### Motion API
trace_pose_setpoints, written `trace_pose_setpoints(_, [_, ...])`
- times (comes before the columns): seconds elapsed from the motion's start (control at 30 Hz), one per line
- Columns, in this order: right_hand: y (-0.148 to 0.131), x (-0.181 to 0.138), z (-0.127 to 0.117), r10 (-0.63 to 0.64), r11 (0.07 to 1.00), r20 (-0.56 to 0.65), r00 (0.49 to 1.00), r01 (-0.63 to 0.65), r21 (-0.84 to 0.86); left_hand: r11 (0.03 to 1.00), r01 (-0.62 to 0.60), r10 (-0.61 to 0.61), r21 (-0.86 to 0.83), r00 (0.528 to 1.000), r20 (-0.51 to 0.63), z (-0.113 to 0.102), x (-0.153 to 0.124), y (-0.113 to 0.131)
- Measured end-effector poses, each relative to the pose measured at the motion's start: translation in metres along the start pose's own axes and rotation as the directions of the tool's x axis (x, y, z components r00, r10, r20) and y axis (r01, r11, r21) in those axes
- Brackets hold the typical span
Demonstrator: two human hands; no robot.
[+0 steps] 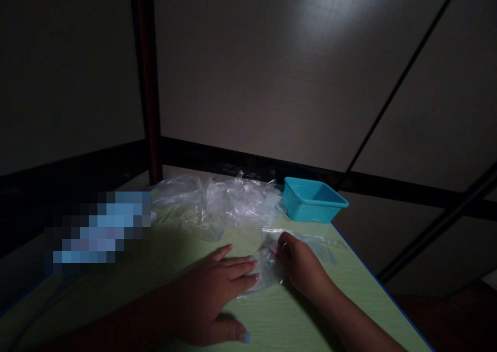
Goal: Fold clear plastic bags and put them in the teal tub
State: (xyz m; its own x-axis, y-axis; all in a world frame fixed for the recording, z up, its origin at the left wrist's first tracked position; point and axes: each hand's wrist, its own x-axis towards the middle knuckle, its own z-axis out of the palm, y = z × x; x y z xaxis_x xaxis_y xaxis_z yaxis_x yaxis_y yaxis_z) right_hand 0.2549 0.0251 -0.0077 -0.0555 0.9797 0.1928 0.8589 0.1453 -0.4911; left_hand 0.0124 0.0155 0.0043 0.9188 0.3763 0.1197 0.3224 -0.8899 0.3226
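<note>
A small clear plastic bag (267, 272) lies on the pale green table (272, 326) in front of me. My left hand (213, 284) is laid flat with its fingers stretched out, the fingertips resting on the bag's left side. With thumb and fingers pinched together, my right hand (298, 264) grips the bag near its upper right part. What the bag contains, if anything, is too dim to make out. Just beyond my right hand is another flat clear bag (326, 252), partly hidden by that hand.
Crumpled clear plastic bags (240, 204) are heaped along the table's far side. To their right, a turquoise bin (308, 212) stands at the table's far right corner. A pixelated bluish object (112, 228) is at the left edge. Dark panels (248, 83) rise behind the table.
</note>
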Motion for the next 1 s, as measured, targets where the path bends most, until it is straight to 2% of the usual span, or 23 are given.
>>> trace_pose_setpoints(0.17, [0.0,0.0,0.001,-0.025,0.967,-0.005,1.0,0.026,0.253,1.0,-0.01,0.01,-0.021,0.999,-0.038,0.001,-0.001,-0.001])
trace_pose_setpoints(0.33, [-0.007,-0.001,0.003,-0.002,0.821,0.033,0.999,-0.018,0.57,0.999,-0.019,0.018,-0.03,0.999,-0.047,0.002,-0.002,-0.002])
trace_pose_setpoints(0.4, [-0.013,-0.002,0.002,0.003,0.757,0.066,0.998,-0.045,0.652,0.999,-0.022,0.02,-0.044,0.998,-0.054,0.002,-0.002,-0.002])
trace_pose_setpoints(0.47, [-0.019,-0.005,0.0,-0.024,0.731,0.119,0.993,-0.064,0.68,0.998,-0.023,0.02,-0.057,0.999,-0.049,0.001,-0.001,-0.001])
trace_pose_setpoints(0.57, [-0.025,-0.011,-0.007,-0.107,0.788,0.17,0.98,-0.021,0.615,0.998,-0.021,0.018,-0.065,0.999,-0.051,-0.001,0.001,0.002])
trace_pose_setpoints(0.63, [-0.027,-0.015,-0.014,-0.215,0.86,0.151,0.965,0.114,0.497,0.998,-0.02,0.016,-0.065,0.998,-0.055,-0.004,0.002,0.005])
trace_pose_setpoints(0.67, [-0.027,-0.017,-0.017,-0.286,0.887,0.15,0.946,0.202,0.415,0.998,-0.02,0.016,-0.067,0.998,-0.059,-0.006,0.003,0.006])
trace_pose_setpoints(0.73, [-0.026,-0.019,-0.023,-0.408,0.904,0.238,0.881,0.355,0.236,0.998,-0.019,0.015,-0.067,0.998,-0.068,-0.009,0.004,0.008])
trace_pose_setpoints(0.8, [-0.024,-0.02,-0.025,-0.441,0.894,0.375,0.815,0.433,0.112,0.998,-0.017,0.013,-0.061,0.997,-0.071,-0.011,0.004,0.01])
trace_pose_setpoints(0.87, [-0.021,-0.021,-0.022,-0.429,0.889,0.457,0.779,0.453,0.063,0.999,-0.019,0.015,-0.048,0.997,-0.069,-0.011,0.004,0.01])
trace_pose_setpoints(0.93, [-0.02,-0.021,-0.015,-0.428,0.889,0.451,0.783,0.455,0.052,0.999,-0.023,0.021,-0.036,0.997,-0.07,-0.011,0.004,0.01])
trace_pose_setpoints(1.0, [-0.019,-0.022,-0.008,-0.43,0.889,0.4,0.809,0.456,0.033,0.999,-0.027,0.024,-0.03,0.997,-0.076,-0.011,0.004,0.011])
